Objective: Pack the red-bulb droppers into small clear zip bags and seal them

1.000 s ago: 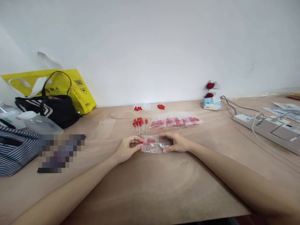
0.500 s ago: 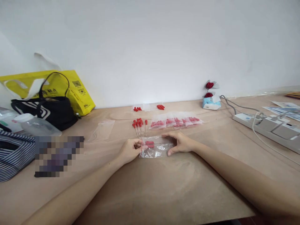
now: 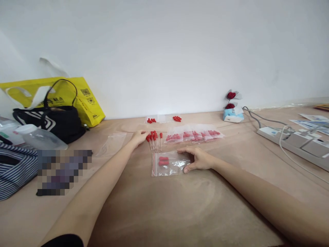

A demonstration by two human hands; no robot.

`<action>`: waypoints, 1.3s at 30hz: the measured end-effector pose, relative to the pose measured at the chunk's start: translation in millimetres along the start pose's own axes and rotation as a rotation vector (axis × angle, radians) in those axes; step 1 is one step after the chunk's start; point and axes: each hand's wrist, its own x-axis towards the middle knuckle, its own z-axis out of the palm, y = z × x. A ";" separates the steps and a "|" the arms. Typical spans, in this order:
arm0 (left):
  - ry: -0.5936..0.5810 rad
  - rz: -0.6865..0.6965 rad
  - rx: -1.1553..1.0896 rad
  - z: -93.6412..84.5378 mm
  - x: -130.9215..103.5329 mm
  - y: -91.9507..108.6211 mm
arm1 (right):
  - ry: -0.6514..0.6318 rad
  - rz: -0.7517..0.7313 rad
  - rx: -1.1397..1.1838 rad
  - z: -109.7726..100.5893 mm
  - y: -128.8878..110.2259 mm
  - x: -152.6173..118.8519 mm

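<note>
Reaching to the cluster of red-bulbed droppers (image 3: pixel 153 139) is my left hand (image 3: pixel 140 137). Its fingers are drawn together at the leftmost bulb; the exact contact is partly hidden. Two more droppers (image 3: pixel 163 161) lie side by side inside a clear zip bag (image 3: pixel 168 171), their red bulbs near the red-striped left edge. My right hand (image 3: pixel 199 159) holds the bag's right end on the table, fingers at the far edge and thumb at the near one.
Behind the right hand lies a row of filled bags (image 3: pixel 194 134) with red bulbs. More red-bulbed pieces (image 3: pixel 177 118) are by the wall. An unfilled clear bag (image 3: pixel 111 144) lies left. A power strip (image 3: pixel 295 140) stands right; a black bag (image 3: pixel 64 123) and bottle (image 3: pixel 42 137) stand left.
My left hand has let go of the zip bag's left edge and moved up and left to the loose droppers. The right hand stays on the bag.
</note>
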 end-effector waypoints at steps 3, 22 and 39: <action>0.012 -0.053 -0.026 4.8 7.9 1.4 | 0.007 -0.007 -0.002 -0.2 -0.6 0.2; 0.095 -0.041 -0.790 -40.2 -102.0 -0.7 | 0.008 -0.004 0.006 1.1 2.6 0.1; -0.087 -0.080 -0.726 -32.9 -123.0 2.4 | 0.002 0.009 -0.005 1.1 2.7 -0.7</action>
